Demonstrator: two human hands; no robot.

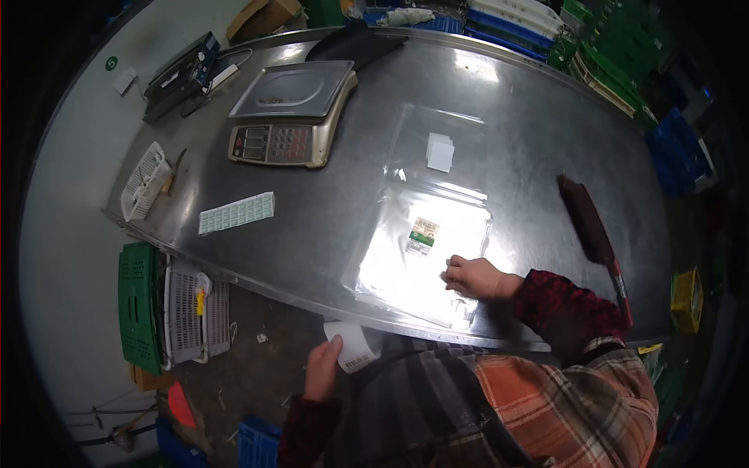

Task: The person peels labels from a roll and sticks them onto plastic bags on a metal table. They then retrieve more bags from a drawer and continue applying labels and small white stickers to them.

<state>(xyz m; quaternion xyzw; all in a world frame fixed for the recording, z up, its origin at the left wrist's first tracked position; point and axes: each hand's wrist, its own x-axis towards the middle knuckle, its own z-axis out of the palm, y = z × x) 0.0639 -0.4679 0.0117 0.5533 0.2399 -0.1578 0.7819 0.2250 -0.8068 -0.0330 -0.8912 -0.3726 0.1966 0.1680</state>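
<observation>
My left hand [318, 370] is closed on a strip of labels [349, 343], pale on top with print along its lower end, just off the table's front edge. My right hand [474, 277] is over the stack of clear plastic bags [382, 273], fingers pinched together. Whatever is between those fingertips, if anything, is too small to make out. Up and left of that hand, a green and beige printed label [422, 234] lies on the top bag. Farther back, a few small white cards [440, 153] rest on the bag area.
A weighing scale [289, 117] stands at the back left of the metal table [312, 226]. Nearer are a pale green sheet of squares [236, 213] and a white basket [145, 182]. A dark red brush [587, 222] lies at the right. Crates [140, 308] stand below left.
</observation>
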